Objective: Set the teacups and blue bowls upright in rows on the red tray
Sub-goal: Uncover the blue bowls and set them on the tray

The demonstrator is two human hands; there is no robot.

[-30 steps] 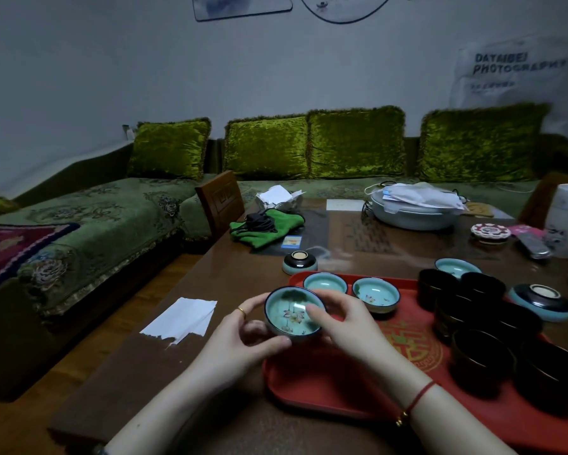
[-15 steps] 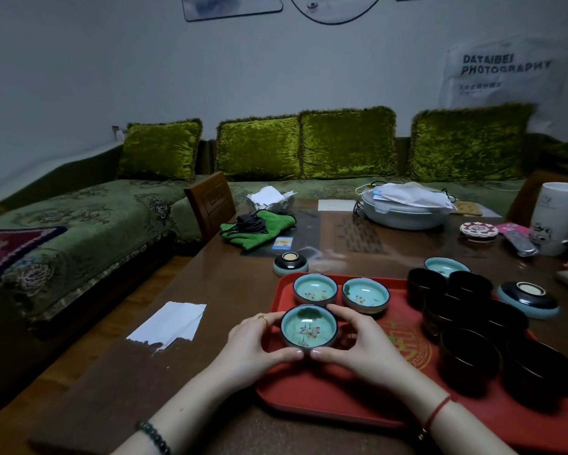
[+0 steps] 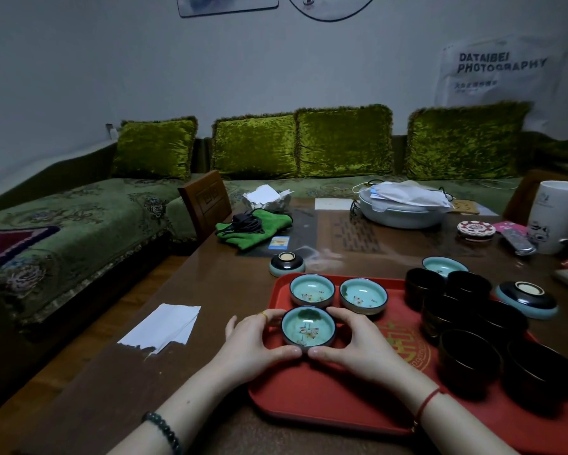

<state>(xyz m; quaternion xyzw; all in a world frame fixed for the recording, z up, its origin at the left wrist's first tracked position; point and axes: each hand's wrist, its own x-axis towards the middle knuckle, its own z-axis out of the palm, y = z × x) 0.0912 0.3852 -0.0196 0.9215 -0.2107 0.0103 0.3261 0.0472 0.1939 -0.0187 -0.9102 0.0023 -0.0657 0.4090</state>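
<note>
A blue bowl with a lotus painted inside (image 3: 308, 328) stands upright on the red tray (image 3: 328, 399), near its left edge. My left hand (image 3: 254, 339) and my right hand (image 3: 358, 343) cup it from both sides, fingers curled round its wall. Two more upright blue bowls (image 3: 312, 289) (image 3: 363, 295) stand in a row just behind it on the tray. Several dark teacups (image 3: 469, 356) stand upright in rows on the tray's right half. Another upright blue bowl (image 3: 444, 266) sits behind the cups. Two blue bowls lie upside down on the table (image 3: 287, 262) (image 3: 526, 298).
The tray rests on a brown wooden table (image 3: 190, 372). White paper (image 3: 164, 328) lies at the left, a green cloth (image 3: 253, 228) and a white lidded pot (image 3: 404, 208) farther back, a white mug (image 3: 558, 216) and a remote (image 3: 517, 241) at the right. A green sofa lies beyond.
Both hands carried the lotus bowl down from above the tray's left edge and set it on the tray in front of the two bowls; they still hold it.
</note>
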